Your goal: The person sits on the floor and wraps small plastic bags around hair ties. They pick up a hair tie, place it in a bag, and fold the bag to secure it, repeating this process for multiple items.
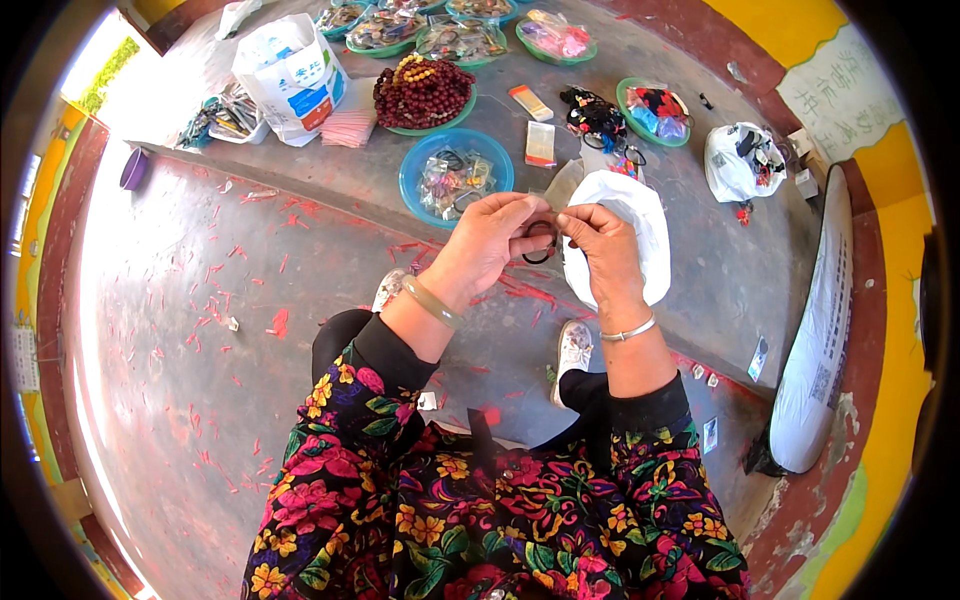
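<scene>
My left hand (492, 240) and my right hand (607, 250) meet fingertip to fingertip in front of me. A black hair tie (538, 261) hangs at the left hand's fingers, which are closed on it. Thumb and forefinger of the right hand are pinched together right beside it; what they hold is too small to tell. A clear plastic bag (567, 183) shows just beyond the fingertips; whether a hand grips it is hidden. Behind the right hand stands a white bag (648, 232) with its mouth open. A blue basin (411, 193) of small packaged items sits beyond the left hand.
Dark red beads (425, 100) fill a green basin, with several more basins at the back. A white printed bag (290, 80) stands back left. Black hair ties (594, 115), a green basin (624, 98) and another white bag (728, 165) lie right. Red scraps litter the floor.
</scene>
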Demonstrator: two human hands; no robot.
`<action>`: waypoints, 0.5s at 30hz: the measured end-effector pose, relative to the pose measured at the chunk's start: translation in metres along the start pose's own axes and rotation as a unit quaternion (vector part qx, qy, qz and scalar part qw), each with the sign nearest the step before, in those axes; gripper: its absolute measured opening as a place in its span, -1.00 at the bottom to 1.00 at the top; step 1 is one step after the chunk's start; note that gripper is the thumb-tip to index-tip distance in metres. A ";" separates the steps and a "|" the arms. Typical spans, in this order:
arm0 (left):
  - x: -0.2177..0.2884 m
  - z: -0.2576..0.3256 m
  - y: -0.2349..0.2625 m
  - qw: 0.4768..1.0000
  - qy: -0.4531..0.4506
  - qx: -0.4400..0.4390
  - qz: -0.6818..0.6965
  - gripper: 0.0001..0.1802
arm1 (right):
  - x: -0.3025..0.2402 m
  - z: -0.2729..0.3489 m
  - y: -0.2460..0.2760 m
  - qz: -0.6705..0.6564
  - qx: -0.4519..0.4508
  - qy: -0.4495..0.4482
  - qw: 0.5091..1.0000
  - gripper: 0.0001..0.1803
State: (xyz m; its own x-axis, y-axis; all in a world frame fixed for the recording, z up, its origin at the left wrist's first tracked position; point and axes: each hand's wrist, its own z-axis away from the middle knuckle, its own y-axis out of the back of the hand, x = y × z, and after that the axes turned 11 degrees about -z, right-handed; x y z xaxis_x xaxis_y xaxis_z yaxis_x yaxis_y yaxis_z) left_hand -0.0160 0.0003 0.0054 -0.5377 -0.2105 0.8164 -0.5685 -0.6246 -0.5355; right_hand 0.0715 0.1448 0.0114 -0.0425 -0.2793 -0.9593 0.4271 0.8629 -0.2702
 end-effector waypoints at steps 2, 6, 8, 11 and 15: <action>0.004 0.001 -0.002 1.000 0.010 -0.004 -0.002 -0.80 | -0.002 0.000 0.000 0.002 0.012 -0.005 1.000 -0.87; 0.003 0.001 -0.003 0.997 0.011 0.004 -0.081 -0.84 | -0.001 0.001 0.001 -0.028 0.009 -0.003 1.000 -0.88; 0.002 0.001 -0.002 0.996 0.011 0.001 -0.084 -0.85 | -0.001 0.002 0.000 -0.039 -0.001 0.000 0.999 -0.87; 0.002 0.002 0.000 0.996 0.014 0.000 -0.086 -0.85 | -0.002 0.002 -0.001 -0.036 -0.012 -0.005 0.999 -0.86; 0.003 0.003 0.000 0.996 0.017 -0.009 -0.091 -0.82 | -0.004 0.002 0.003 -0.021 -0.012 -0.006 1.000 -0.83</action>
State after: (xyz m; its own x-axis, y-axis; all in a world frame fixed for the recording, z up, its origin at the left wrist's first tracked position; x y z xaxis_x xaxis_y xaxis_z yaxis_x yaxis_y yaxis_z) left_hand -0.0159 -0.0021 0.0086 -0.4454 -0.0693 0.8927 -0.6698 -0.6359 -0.3835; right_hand 0.0748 0.1471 0.0144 -0.0494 -0.3196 -0.9463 0.4042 0.8600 -0.3116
